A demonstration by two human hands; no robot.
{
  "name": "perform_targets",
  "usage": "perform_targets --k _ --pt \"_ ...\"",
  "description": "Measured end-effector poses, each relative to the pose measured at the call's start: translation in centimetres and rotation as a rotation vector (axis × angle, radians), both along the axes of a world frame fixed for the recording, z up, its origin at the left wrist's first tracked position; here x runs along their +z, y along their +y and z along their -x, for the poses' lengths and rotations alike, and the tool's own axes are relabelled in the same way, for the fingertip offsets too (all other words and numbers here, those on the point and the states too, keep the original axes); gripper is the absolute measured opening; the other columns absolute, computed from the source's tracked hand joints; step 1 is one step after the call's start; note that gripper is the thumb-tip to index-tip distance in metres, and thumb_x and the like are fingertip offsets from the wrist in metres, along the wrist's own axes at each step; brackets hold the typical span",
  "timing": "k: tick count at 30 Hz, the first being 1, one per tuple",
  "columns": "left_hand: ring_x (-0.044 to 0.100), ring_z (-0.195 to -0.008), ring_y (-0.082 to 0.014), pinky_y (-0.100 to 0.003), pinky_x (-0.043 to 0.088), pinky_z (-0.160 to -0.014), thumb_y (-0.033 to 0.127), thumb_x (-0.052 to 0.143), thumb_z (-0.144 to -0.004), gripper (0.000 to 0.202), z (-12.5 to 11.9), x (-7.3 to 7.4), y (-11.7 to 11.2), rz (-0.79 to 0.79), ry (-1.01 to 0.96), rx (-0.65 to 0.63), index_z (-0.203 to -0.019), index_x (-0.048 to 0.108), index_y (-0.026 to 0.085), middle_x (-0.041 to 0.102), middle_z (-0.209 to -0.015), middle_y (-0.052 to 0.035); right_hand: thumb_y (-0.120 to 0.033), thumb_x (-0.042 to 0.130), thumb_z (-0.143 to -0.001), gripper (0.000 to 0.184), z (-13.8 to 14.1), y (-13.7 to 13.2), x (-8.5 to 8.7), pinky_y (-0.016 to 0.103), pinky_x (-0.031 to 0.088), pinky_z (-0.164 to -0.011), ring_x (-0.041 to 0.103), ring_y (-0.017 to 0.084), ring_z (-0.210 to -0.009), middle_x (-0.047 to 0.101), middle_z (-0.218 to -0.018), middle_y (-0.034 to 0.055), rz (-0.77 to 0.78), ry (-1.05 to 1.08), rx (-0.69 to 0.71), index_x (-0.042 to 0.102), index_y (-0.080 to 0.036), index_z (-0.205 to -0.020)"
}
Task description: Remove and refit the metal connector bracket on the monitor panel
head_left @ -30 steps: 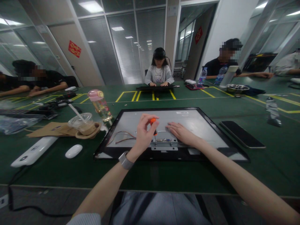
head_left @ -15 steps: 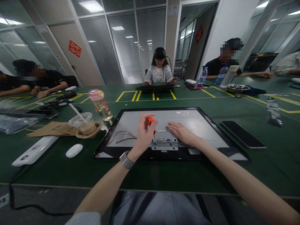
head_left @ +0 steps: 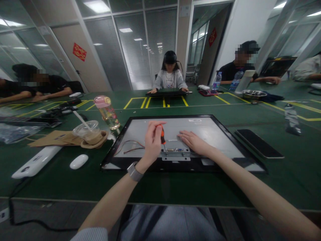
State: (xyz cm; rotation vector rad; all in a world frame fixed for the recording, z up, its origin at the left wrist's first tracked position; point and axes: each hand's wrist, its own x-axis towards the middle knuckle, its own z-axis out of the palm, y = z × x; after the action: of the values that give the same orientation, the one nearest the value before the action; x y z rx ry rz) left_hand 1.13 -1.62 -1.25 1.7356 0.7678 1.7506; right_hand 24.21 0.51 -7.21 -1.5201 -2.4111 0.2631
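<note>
In front of me a display panel [head_left: 215, 137] with a black frame and grey back lies flat on the green table. My left hand [head_left: 153, 138] is closed round the handle of an orange and black screwdriver [head_left: 162, 136]. The screwdriver stands nearly upright, its tip down at the left end of a metal bracket [head_left: 175, 154] with connector ports near the panel's close edge. My right hand [head_left: 193, 142] rests flat on the grey back, fingers stretched out, just right of the bracket. Thin wires [head_left: 131, 144] lie on the panel to the left.
Left stand a pink-lidded bottle [head_left: 107, 112], an iced drink cup [head_left: 86, 130], a white case [head_left: 79, 161] and a white power strip [head_left: 37, 163]. A dark phone [head_left: 259, 144] lies right of the panel. Across the table a person [head_left: 170, 75] sits; others work at both sides.
The fingers of my left hand have shifted round the screwdriver's handle, showing more of its dark part. My right hand stays put. The person opposite has lowered their hands to a dark panel.
</note>
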Motion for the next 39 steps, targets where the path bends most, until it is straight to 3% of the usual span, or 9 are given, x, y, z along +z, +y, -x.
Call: perform_targets --k 4,9,12,15,18,25,30,34,39 --pt "0.063 -0.075 -0.0147 -0.028 0.051 -0.07 0.04 0.041 -0.102 0.03 -0.03 0.04 -0.16 0.071 -0.092 -0.144 -0.099 0.063 0.019 0.064 -0.086 -0.0044 -0.044 0.018 -0.104 0.059 0.12 -0.11 0.29 0.056 0.027 -0.117 0.039 0.031 -0.144 0.048 -0.152 0.0151 0.011 -0.009 0.0 0.055 -0.017 -0.141" --pt "0.057 -0.083 -0.0148 -0.027 0.049 -0.075 0.038 0.067 -0.089 0.02 -0.04 0.45 -0.1 -0.089 -0.011 0.019 -0.082 0.067 0.019 0.056 -0.087 -0.003 -0.04 0.019 -0.104 0.058 0.24 -0.1 0.38 0.055 0.027 -0.117 0.038 0.031 -0.144 0.048 -0.152 0.016 0.018 -0.033 0.001 0.054 -0.014 -0.141" --pt "0.056 -0.08 -0.0136 -0.026 0.049 -0.073 0.036 0.066 -0.09 0.018 -0.09 0.33 -0.11 -0.076 0.0 0.075 -0.086 0.065 0.019 0.055 -0.087 -0.0022 -0.042 0.02 -0.104 0.057 0.14 0.0 0.17 0.055 0.027 -0.117 0.039 0.031 -0.144 0.049 -0.152 0.0157 0.007 -0.013 0.004 0.055 -0.016 -0.141" --pt "0.06 -0.078 -0.0133 -0.025 0.05 -0.071 0.036 0.05 -0.1 0.021 -0.13 0.11 -0.32 -0.019 -0.028 0.032 -0.099 0.062 0.019 0.061 -0.086 -0.0028 -0.044 0.019 -0.104 0.058 0.05 0.05 -0.01 0.056 0.028 -0.116 0.04 0.031 -0.143 0.049 -0.151 0.0158 -0.003 0.005 0.004 0.056 -0.016 -0.14" --pt "0.063 -0.078 -0.0143 -0.026 0.051 -0.071 0.037 0.04 -0.104 0.03 -0.11 0.09 -0.44 0.008 -0.036 -0.023 -0.099 0.063 0.019 0.064 -0.083 -0.0037 -0.045 0.018 -0.104 0.059 0.07 0.02 0.02 0.057 0.028 -0.116 0.04 0.031 -0.143 0.049 -0.152 0.0151 0.001 0.006 0.0 0.056 -0.018 -0.14" --pt "0.056 -0.079 -0.0134 -0.025 0.049 -0.071 0.039 0.066 -0.09 0.02 0.08 0.38 0.0 -0.094 0.036 0.098 -0.088 0.072 0.021 0.053 -0.09 -0.0029 -0.044 0.02 -0.104 0.057 0.18 -0.02 0.13 0.056 0.026 -0.117 0.038 0.031 -0.145 0.047 -0.153 0.0144 0.014 -0.002 -0.008 0.054 -0.018 -0.142" --pt "0.062 -0.079 -0.0139 -0.026 0.052 -0.075 0.04 0.048 -0.101 0.03 0.03 0.5 -0.24 -0.018 0.025 -0.011 -0.104 0.07 0.02 0.064 -0.088 -0.0043 -0.045 0.019 -0.104 0.059 0.09 0.04 0.1 0.055 0.026 -0.117 0.038 0.031 -0.144 0.048 -0.152 0.0152 0.017 -0.002 -0.005 0.055 -0.017 -0.141" --pt "0.067 -0.083 -0.0151 -0.029 0.054 -0.079 0.041 0.044 -0.102 0.033 -0.1 0.32 -0.3 0.023 -0.017 -0.101 -0.107 0.068 0.019 0.071 -0.09 -0.0057 -0.046 0.017 -0.104 0.06 0.01 0.1 0.0 0.054 0.026 -0.117 0.039 0.03 -0.144 0.048 -0.152 0.0151 0.019 -0.017 -0.001 0.054 -0.016 -0.141" --pt "0.063 -0.08 -0.0146 -0.028 0.053 -0.075 0.04 0.056 -0.097 0.025 -0.16 0.21 -0.05 -0.023 0.014 -0.039 -0.102 0.07 0.021 0.066 -0.09 -0.0049 -0.043 0.02 -0.104 0.057 -0.03 0.1 -0.12 0.054 0.028 -0.117 0.039 0.03 -0.144 0.048 -0.152 0.0152 0.002 -0.012 0.007 0.055 -0.017 -0.141"
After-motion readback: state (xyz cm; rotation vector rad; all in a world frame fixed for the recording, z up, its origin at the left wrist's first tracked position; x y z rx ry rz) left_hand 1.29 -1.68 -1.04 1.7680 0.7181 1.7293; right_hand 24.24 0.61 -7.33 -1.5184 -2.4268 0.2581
